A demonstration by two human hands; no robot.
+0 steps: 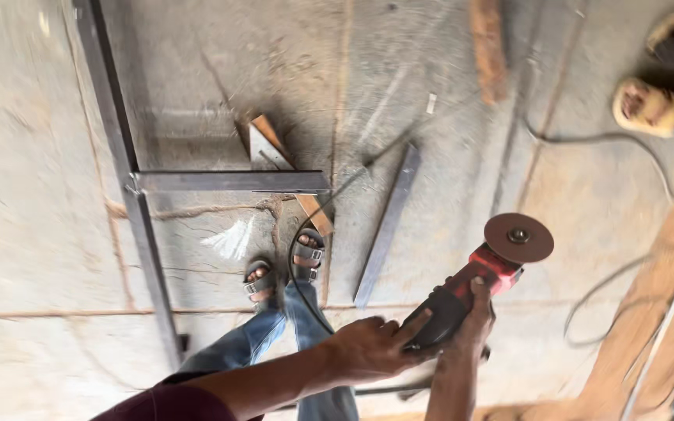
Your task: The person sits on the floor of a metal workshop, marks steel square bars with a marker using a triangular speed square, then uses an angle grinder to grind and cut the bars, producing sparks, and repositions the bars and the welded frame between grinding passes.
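**Both hands on an angle grinder above a concrete floor**

At the far left, a long dark steel bar [130, 179] runs up and down the concrete floor [33, 195], and a shorter steel crosspiece [232, 182] meets it at a right angle. Just above the crosspiece's right end a metal set square [268, 148] lies on the floor. Below it stand the person's own sandalled feet [284, 269] in blue jeans, with a black cable [298, 257] looping past them. A loose flat steel strip [388, 226] lies slanted to the right of the crosspiece, apart from it.

The left hand [372, 347] reaches in from the lower left, its fingers laid over the dark rear body of the angle grinder [470, 284], partly curled round it. The right hand [473, 320] comes up from below and is closed round the grinder's body just behind the red head. The grinder is held in the air, its brown disc [518, 237] pointing up and right.

At the top right corner another person's shoes [649, 105] show, with a second cable [626, 148] trailing near them.
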